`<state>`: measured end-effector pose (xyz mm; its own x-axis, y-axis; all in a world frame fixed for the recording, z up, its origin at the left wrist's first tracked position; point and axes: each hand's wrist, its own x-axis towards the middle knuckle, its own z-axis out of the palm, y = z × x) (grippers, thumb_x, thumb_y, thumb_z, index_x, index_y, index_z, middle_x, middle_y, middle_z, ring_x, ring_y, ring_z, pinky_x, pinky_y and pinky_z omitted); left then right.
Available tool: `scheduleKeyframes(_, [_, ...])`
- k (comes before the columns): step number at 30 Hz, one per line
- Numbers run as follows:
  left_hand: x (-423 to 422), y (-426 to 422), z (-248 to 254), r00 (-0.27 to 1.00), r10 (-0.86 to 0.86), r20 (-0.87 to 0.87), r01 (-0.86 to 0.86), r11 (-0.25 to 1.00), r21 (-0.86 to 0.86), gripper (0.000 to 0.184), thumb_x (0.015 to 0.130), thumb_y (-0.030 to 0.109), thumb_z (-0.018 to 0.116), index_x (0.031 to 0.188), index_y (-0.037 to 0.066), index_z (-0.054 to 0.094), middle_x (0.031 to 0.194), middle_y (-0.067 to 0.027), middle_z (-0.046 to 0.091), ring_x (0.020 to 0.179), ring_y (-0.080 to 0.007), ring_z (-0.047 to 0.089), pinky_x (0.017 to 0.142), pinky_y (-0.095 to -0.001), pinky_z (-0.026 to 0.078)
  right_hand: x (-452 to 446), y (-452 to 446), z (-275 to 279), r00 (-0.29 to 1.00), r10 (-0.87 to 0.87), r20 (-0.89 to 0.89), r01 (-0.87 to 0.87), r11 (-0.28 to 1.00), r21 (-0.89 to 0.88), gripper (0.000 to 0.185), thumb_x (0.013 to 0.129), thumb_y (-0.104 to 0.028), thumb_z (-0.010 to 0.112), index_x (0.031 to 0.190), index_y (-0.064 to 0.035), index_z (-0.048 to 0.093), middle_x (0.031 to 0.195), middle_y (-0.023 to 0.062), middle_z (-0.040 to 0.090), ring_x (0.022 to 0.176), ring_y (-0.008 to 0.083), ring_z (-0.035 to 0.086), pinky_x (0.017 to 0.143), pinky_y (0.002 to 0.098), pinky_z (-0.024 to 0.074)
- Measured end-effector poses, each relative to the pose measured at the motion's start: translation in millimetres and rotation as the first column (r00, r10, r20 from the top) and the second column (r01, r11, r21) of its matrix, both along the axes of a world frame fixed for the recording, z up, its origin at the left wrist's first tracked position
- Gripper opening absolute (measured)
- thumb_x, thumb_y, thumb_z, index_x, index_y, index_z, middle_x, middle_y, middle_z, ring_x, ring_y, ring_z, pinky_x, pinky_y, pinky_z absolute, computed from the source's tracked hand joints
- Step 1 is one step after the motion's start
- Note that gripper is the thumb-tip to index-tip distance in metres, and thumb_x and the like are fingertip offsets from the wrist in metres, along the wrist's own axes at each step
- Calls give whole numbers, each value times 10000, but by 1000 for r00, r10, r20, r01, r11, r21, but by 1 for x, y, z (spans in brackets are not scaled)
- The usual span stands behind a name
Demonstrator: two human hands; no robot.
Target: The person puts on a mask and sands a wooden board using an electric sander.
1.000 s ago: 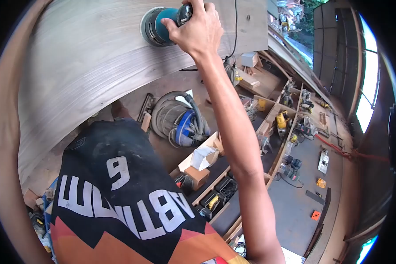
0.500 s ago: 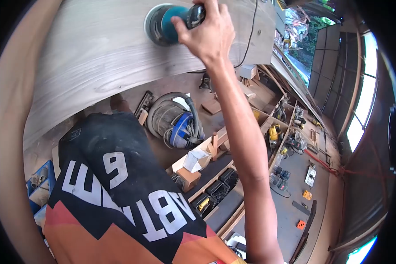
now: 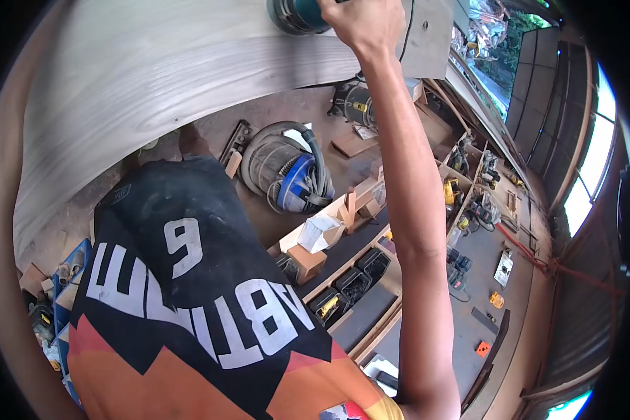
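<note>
Grip: As a teal round power sander sits on the broad pale-grey wooden board, the bare right hand grasps it from above, apparently to hold it flat.
Frame edge: thumb against the sander; remaining fingers cut off, so whether spread or pressed together cannot be told, nor can the out-of-view left hand's.
Storage: well apart from the board, open black rectangular plastic bins, one holding a yellow item.

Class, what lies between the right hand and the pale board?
The teal sander, gripped by the right hand and set against the pale board. It shows in the head view, cropped by the top edge.
</note>
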<state>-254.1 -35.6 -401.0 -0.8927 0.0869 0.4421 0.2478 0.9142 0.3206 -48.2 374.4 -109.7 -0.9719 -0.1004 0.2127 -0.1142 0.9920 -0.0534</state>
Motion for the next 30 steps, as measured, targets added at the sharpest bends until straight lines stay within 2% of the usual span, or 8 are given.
scheduleKeyframes(8, [-30, -8, 13, 1000, 10, 17, -10, 999, -51, 507, 1078, 478, 444, 1432, 149, 596, 1434, -232, 604, 1303, -441, 569, 1070, -498, 462, -15, 90, -6, 990, -140, -23, 141, 989, 39, 503, 735, -251, 862, 1141, -98, 608, 993, 213, 664, 964, 429, 664, 825, 507, 541])
scheduleKeyframes(12, [-49, -7, 26, 999, 7, 39, -4, 997, -82, 505, 1079, 477, 443, 1432, 149, 596, 1436, -232, 604, 1306, -442, 568, 1073, -498, 463, -21, 149, -14, 980, -200, -21, 201, 967, 156, 606, 752, -521, 859, 1201, -163, 665, 1059, 149, 681, 1003, 355, 689, 854, 485, 553])
scheduleKeyframes(16, [-62, -11, 43, 998, 17, 55, -11, 993, -117, 504, 1080, 476, 441, 1432, 150, 595, 1438, -233, 603, 1310, -444, 567, 1075, -498, 463, -23, 179, -14, 965, -257, -43, 261, 954, 146, 616, 747, -526, 859, 1211, -170, 667, 1064, 152, 687, 1005, 359, 696, 864, 482, 563])
scheduleKeyframes(21, [-46, 5, 81, 998, -26, -53, 12, 968, -251, 473, 1058, 442, 480, 1390, 132, 616, 1339, -214, 667, 1237, -435, 614, 1050, -496, 478, -13, 158, -5, 944, -328, 26, 323, 939, 113, 598, 749, -477, 855, 1218, -165, 653, 1105, 188, 661, 1038, 391, 682, 861, 514, 577])
scheduleKeyframes(25, [-38, 15, 90, 993, -88, -81, 72, 982, -174, 349, 1023, 333, 550, 1289, 138, 664, 1193, -212, 692, 1137, -420, 643, 979, -503, 504, 7, 82, 7, 939, -322, 121, 321, 947, 34, 606, 752, -408, 794, 1237, -98, 605, 1137, 251, 609, 1083, 427, 637, 868, 549, 565])
scheduleKeyframes(28, [-3, 44, 116, 935, -336, -117, 324, 940, -106, 322, 940, 132, 625, 1253, 63, 660, 1172, -220, 682, 1111, -418, 637, 967, -502, 503, 34, 7, 10, 961, -256, 103, 267, 958, -107, 626, 715, -320, 781, 1266, -94, 586, 1142, 258, 576, 1072, 451, 614, 865, 570, 544])
scheduleKeyframes(29, [17, 61, 110, 876, -446, -184, 442, 895, -62, 377, 913, 121, 641, 1275, 19, 648, 1245, -228, 677, 1165, -426, 625, 1035, -499, 482, 44, -18, 5, 964, -231, 132, 253, 951, -178, 632, 712, -245, 793, 1284, -92, 572, 1161, 271, 558, 1090, 466, 599, 874, 586, 534])
scheduleKeyframes(30, [59, 84, 116, 838, -537, -96, 542, 840, 34, 468, 882, 137, 658, 1322, -17, 626, 1322, -239, 664, 1263, -429, 593, 1122, -496, 434, 52, -40, 7, 955, -216, 202, 257, 943, -209, 632, 702, -199, 799, 1281, -103, 566, 1136, 268, 557, 1073, 472, 610, 841, 585, 551])
